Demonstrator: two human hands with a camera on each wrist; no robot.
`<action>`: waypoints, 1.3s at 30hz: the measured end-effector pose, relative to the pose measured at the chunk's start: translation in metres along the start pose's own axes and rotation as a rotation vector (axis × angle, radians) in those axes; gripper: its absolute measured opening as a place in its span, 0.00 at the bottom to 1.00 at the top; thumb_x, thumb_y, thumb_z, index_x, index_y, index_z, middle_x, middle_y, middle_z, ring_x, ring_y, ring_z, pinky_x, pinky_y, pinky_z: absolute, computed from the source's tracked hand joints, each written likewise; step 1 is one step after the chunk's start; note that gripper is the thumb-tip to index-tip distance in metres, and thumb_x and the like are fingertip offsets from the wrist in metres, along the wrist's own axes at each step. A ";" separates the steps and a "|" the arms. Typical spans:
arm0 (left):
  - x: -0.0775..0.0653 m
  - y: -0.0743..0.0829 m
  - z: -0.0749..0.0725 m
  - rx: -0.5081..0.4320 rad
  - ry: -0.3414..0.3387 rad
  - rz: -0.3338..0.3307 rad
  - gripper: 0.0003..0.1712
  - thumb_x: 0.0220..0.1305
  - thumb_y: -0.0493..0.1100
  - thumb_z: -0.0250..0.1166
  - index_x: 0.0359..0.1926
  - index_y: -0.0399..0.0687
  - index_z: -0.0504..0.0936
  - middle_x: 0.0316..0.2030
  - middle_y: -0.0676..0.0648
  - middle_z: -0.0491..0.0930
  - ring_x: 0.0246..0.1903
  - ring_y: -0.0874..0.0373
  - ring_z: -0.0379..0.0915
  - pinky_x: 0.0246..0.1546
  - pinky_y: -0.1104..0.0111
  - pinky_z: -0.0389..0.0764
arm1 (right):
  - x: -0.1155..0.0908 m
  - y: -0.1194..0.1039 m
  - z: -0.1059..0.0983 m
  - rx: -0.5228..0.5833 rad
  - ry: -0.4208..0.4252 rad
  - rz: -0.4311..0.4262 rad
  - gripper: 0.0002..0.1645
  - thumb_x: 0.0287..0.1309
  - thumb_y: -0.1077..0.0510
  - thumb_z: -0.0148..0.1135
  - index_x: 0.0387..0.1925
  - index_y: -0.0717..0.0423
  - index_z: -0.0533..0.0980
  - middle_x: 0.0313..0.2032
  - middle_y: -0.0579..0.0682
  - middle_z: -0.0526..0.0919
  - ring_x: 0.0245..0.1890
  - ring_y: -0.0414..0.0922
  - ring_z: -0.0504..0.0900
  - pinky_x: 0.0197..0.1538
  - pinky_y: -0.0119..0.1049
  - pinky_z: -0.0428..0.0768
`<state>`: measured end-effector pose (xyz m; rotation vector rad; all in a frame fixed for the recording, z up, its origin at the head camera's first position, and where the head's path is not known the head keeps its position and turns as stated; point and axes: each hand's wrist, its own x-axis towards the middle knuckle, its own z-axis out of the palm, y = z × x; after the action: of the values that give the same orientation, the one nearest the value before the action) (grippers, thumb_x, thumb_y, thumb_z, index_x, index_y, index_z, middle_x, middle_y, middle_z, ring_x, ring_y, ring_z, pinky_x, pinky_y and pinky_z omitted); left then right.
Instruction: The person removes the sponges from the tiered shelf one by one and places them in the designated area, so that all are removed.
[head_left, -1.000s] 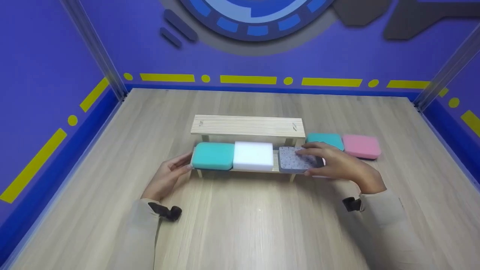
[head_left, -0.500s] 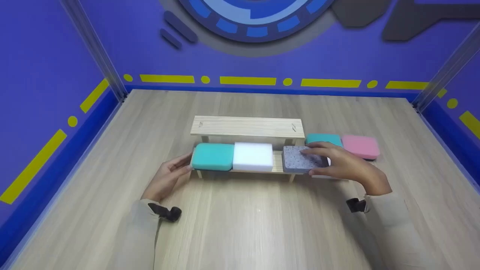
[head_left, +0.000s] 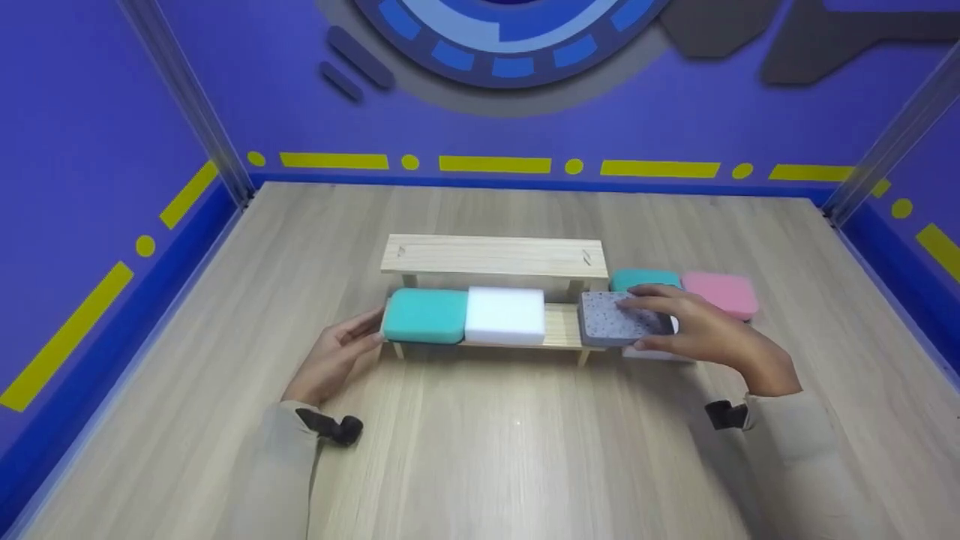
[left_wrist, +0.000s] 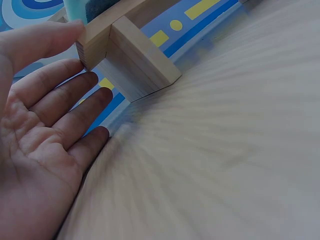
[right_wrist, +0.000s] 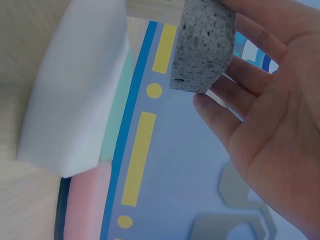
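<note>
My right hand (head_left: pixel 694 324) holds a grey porous sponge (head_left: pixel 619 319) between thumb and fingers, over the right end of a two-step wooden rack (head_left: pixel 491 255). In the right wrist view the grey sponge (right_wrist: pixel 204 45) stands apart from a white sponge (right_wrist: pixel 80 85) below it. My left hand (head_left: pixel 337 351) is at the rack's left end; the left wrist view shows thumb and forefinger pinching the corner of its lower board (left_wrist: pixel 95 47). A teal sponge (head_left: pixel 425 316) and a white sponge (head_left: pixel 505 315) lie side by side on that lower step.
Right of the rack, a second teal sponge (head_left: pixel 643 280) and a pink sponge (head_left: pixel 721 295) lie on the wood-grain table (head_left: pixel 480 442). Another white sponge (head_left: pixel 660 355) there is mostly hidden under my right hand. Blue walls (head_left: pixel 525 135) enclose the back and sides.
My right hand has moved rightward with the grey sponge, widening the gap to the white sponge on the lower step. The left hand and the sponges on the step have kept their places.
</note>
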<state>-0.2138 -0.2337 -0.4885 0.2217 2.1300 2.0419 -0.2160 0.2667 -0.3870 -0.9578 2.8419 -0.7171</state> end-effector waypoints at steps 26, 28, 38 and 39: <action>-0.001 0.001 0.001 -0.014 0.014 0.002 0.34 0.65 0.41 0.63 0.69 0.38 0.64 0.69 0.43 0.63 0.69 0.53 0.59 0.63 0.76 0.69 | -0.020 0.015 -0.009 -0.035 0.050 0.015 0.32 0.51 0.61 0.70 0.60 0.57 0.74 0.62 0.63 0.71 0.64 0.65 0.66 0.60 0.63 0.69; -0.001 0.000 0.001 -0.008 0.015 -0.001 0.34 0.65 0.42 0.63 0.69 0.39 0.64 0.69 0.43 0.63 0.69 0.53 0.59 0.63 0.75 0.69 | -0.022 0.016 -0.009 -0.032 0.056 0.009 0.32 0.51 0.61 0.70 0.60 0.58 0.74 0.62 0.64 0.71 0.64 0.66 0.65 0.60 0.63 0.68; -0.001 0.001 0.001 0.008 0.008 0.006 0.34 0.65 0.42 0.63 0.69 0.38 0.63 0.70 0.43 0.63 0.69 0.52 0.59 0.63 0.76 0.69 | -0.028 0.021 -0.012 -0.040 0.087 0.010 0.32 0.51 0.62 0.71 0.60 0.57 0.74 0.62 0.64 0.72 0.64 0.65 0.65 0.63 0.52 0.68; -0.001 0.001 0.001 0.007 0.009 0.009 0.34 0.65 0.42 0.63 0.69 0.38 0.63 0.70 0.43 0.63 0.69 0.52 0.59 0.63 0.76 0.69 | -0.029 0.022 -0.012 -0.042 0.092 0.009 0.32 0.51 0.61 0.71 0.60 0.56 0.75 0.62 0.63 0.72 0.64 0.65 0.65 0.63 0.48 0.69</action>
<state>-0.2128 -0.2331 -0.4871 0.2239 2.1460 2.0438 -0.2077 0.3039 -0.3886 -0.9412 2.9498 -0.7217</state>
